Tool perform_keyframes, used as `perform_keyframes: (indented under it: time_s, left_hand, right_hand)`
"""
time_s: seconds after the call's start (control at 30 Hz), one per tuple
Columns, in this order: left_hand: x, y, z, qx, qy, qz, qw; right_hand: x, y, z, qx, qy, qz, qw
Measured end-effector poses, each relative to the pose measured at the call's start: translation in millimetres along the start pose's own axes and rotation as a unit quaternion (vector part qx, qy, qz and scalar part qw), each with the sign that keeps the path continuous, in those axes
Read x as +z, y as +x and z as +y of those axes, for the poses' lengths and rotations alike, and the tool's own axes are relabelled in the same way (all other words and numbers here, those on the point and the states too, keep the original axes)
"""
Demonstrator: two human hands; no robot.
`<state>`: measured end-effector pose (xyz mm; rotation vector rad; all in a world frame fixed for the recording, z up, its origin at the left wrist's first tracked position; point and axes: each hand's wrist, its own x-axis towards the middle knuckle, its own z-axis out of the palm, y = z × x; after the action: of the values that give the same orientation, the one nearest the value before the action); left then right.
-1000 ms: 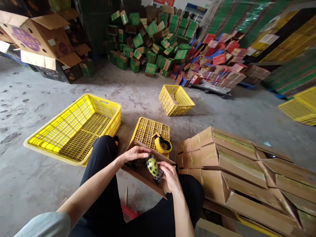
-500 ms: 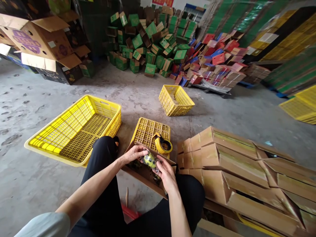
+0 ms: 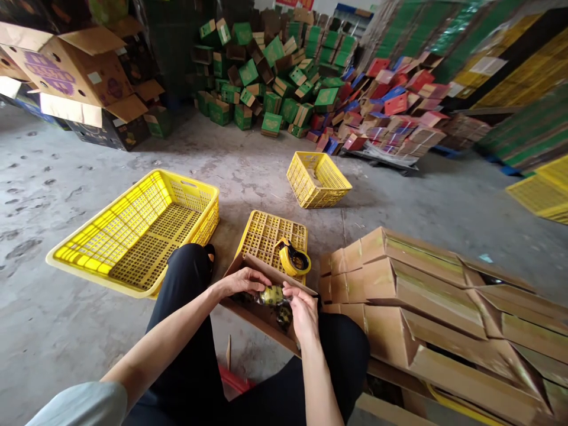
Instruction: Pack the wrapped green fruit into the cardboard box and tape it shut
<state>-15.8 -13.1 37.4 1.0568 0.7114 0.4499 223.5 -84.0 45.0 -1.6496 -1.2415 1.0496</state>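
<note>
A small open cardboard box (image 3: pixel 261 316) rests on my lap. My left hand (image 3: pixel 242 280) and my right hand (image 3: pixel 302 313) both pinch a yellow-and-black spotted item in clear wrap (image 3: pixel 272 295), held low inside the box. More wrapped items lie beneath it in the box. A yellow tape dispenser (image 3: pixel 293 258) sits on an upturned yellow crate (image 3: pixel 266 234) just beyond the box.
A wide yellow crate (image 3: pixel 133 231) lies on the concrete floor at left; a smaller yellow crate (image 3: pixel 317 179) stands farther off. Flattened brown cartons (image 3: pixel 435 296) are stacked at my right. Piles of green and red boxes (image 3: pixel 284 71) fill the background.
The wrapped spotted item has gone from upright above the box down into it, with both hands following it down.
</note>
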Motion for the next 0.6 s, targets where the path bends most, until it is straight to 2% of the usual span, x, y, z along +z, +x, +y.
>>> perform_keyframes:
  time_s: [0.1,0.2,0.3,0.43,0.6]
  left_hand:
    - [-3.0,2,-1,0.007,0.013,0.011,1.000]
    - [-5.4,6,-3,0.008,-0.003,0.057,0.998]
    - [-7.1,10,-5,0.006,-0.015,0.101,0.995]
    - [-9.4,12,-8,0.007,-0.010,0.129,0.992]
    - [-11.3,13,-10,0.003,-0.011,0.137,0.991]
  right_hand:
    - [-5,10,-2,0.005,-0.116,-0.026,0.993]
    - [5,23,-6,0.019,-0.210,-0.085,0.974]
    - [29,32,-6,0.039,-0.321,-0.139,0.936]
    - [58,36,-2,0.066,-0.447,-0.170,0.876]
    - [66,40,2,0.072,-0.517,-0.213,0.826]
